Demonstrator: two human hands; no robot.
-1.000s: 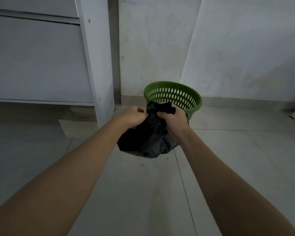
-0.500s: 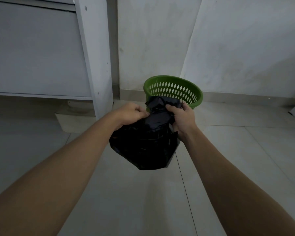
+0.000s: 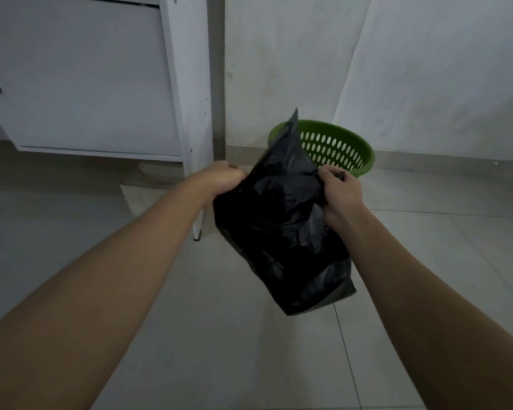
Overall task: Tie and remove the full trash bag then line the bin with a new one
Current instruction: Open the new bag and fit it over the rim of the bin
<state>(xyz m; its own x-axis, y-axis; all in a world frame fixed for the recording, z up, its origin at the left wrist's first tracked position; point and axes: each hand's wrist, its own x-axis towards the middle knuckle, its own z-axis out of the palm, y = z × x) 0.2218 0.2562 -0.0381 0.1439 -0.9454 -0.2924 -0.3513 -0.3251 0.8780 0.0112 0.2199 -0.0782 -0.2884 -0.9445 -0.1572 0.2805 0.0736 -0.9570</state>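
Note:
A black trash bag (image 3: 282, 232) hangs in the air in front of me, crumpled, with its lower end drooping toward the floor. My left hand (image 3: 224, 177) grips its left upper edge and my right hand (image 3: 339, 190) grips its right upper edge, so the top is spread between them. One corner of the bag sticks up over the rim of the green perforated bin (image 3: 338, 146). The bin stands on the floor against the wall, just behind the bag, and no liner shows in the part of it I can see.
A white cabinet (image 3: 86, 84) on a thin leg (image 3: 197, 229) stands at the left, close to the bin. Pale walls meet in a corner behind the bin. Grey floor tiles (image 3: 249, 365) stretch out below my arms.
The bag has unfolded from a bunched wad into a longer, hanging shape. My hands have moved apart, stretching its top. The camera has come closer to the bin.

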